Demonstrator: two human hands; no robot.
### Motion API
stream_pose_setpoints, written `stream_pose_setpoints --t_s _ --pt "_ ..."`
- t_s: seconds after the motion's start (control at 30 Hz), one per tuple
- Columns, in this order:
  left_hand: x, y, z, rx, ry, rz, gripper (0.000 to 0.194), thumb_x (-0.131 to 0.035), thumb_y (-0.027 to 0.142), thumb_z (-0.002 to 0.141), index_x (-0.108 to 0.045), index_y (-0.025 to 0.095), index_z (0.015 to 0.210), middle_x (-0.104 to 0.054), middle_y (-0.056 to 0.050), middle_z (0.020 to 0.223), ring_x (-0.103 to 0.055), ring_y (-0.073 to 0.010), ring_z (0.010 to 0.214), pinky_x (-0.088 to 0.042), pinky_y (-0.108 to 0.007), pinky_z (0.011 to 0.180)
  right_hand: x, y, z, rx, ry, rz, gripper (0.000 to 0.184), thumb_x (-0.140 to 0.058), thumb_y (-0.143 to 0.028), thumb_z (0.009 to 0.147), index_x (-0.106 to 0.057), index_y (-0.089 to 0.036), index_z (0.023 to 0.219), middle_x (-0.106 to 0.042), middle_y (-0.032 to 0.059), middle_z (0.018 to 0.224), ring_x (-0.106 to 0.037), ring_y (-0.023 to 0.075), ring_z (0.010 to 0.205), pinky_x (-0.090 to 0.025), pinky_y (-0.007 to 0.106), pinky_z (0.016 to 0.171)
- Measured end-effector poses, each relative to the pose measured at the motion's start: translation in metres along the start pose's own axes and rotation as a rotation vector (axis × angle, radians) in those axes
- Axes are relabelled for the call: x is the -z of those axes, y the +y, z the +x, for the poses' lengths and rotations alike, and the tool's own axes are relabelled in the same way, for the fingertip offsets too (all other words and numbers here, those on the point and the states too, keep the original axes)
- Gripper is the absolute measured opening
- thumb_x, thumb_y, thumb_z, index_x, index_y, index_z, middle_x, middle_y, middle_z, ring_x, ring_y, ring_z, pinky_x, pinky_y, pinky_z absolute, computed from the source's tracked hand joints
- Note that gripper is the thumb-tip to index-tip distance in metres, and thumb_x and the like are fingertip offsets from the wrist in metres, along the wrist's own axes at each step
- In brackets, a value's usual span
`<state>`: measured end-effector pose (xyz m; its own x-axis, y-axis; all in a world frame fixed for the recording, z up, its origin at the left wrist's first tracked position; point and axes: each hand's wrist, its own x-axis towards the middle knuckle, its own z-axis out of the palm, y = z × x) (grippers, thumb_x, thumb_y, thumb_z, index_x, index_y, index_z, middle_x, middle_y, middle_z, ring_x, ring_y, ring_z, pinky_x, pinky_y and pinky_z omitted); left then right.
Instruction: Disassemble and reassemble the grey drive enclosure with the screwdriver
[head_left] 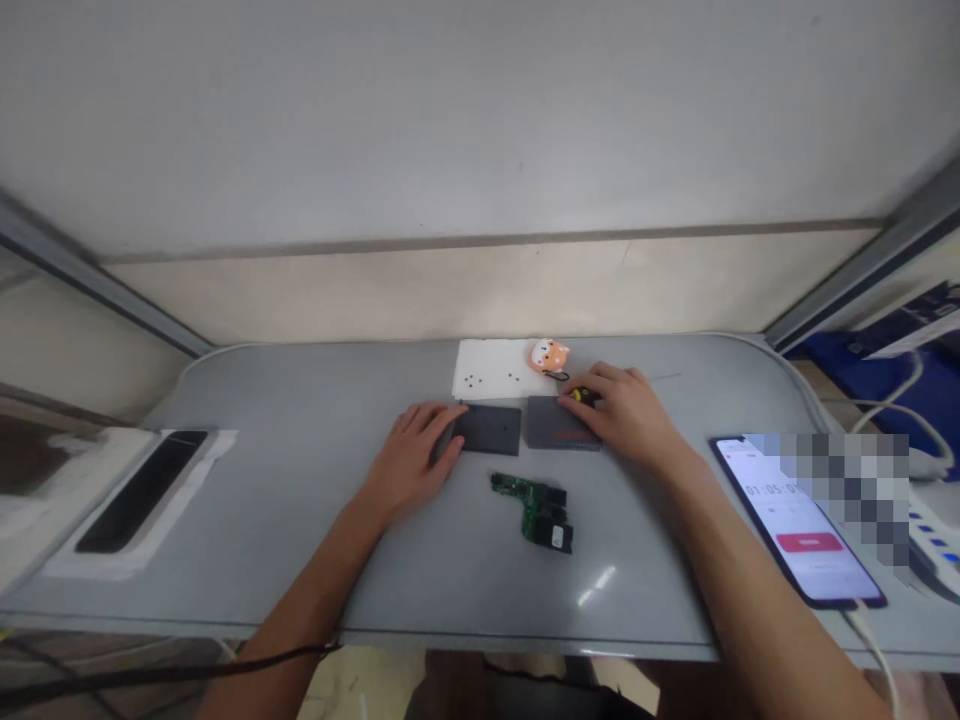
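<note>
A dark grey cover plate (487, 429) is touched at its left edge by the left hand (415, 452), fingers laid flat and loose, nothing gripped. Just beside it, a grey case with red lettering (559, 426) is pressed under the right hand (625, 412); a small yellow-tipped tool (581, 394) is pinched at its fingertips. A green circuit board (538, 509) is seen lying near, in front of both. Behind, a white sheet (491, 370) with tiny screws and an orange cartoon charm (549, 356) are noted. At right, a phone (799, 520) showing a timer, roughly "01:05", is plugged in; the case's lettering cannot be read.
</note>
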<state>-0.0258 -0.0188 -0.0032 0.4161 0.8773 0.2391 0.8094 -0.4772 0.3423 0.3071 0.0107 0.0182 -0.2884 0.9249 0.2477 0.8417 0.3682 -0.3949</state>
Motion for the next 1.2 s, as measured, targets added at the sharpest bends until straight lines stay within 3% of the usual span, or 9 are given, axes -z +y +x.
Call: stream_pose_setpoints --t_s 0.37,0.7,0.87,1.2 --pt "-0.002 0.001 -0.001 -0.021 0.073 0.001 0.035 -0.052 0.032 0.103 -0.061 0.026 0.137 -0.065 -0.009 0.136 -0.06 -0.0281 0.125 -0.05 -0.05 0.109 0.003 -0.007 -0.001 0.055 0.175 0.077 0.032 -0.062 -0.05 0.099 -0.072 -0.03 0.122 -0.069 0.009 0.116 -0.067 0.0281 0.103 -0.049 0.047 0.093" --pt "-0.002 -0.003 -0.001 -0.056 0.107 -0.034 0.03 -0.054 0.032 0.103 -0.063 0.024 0.13 -0.068 -0.01 0.138 -0.062 -0.028 0.127 -0.05 -0.053 0.112 -0.007 0.006 -0.002 0.091 -0.07 0.089 0.02 -0.06 -0.039 0.101 -0.071 -0.026 0.112 -0.073 0.009 0.114 -0.069 0.0275 0.103 -0.046 0.047 0.095" --pt "-0.003 -0.004 -0.001 -0.06 0.098 -0.034 0.03 -0.053 0.032 0.103 -0.062 0.025 0.131 -0.067 -0.01 0.138 -0.062 -0.0281 0.128 -0.049 -0.054 0.112 -0.003 0.004 -0.001 0.091 -0.063 0.073 0.019 -0.061 -0.039 0.1 -0.072 -0.026 0.109 -0.073 0.0085 0.109 -0.068 0.0256 0.093 -0.046 0.044 0.091" --pt "-0.004 -0.003 -0.002 -0.055 0.103 -0.043 0.031 -0.055 0.03 0.103 -0.063 0.022 0.132 -0.068 -0.009 0.138 -0.061 -0.0263 0.126 -0.049 -0.051 0.112 -0.006 -0.004 -0.006 0.057 -0.142 -0.007 0.021 -0.057 -0.032 0.102 -0.069 -0.024 0.117 -0.07 0.0102 0.114 -0.068 0.0268 0.097 -0.044 0.043 0.091"
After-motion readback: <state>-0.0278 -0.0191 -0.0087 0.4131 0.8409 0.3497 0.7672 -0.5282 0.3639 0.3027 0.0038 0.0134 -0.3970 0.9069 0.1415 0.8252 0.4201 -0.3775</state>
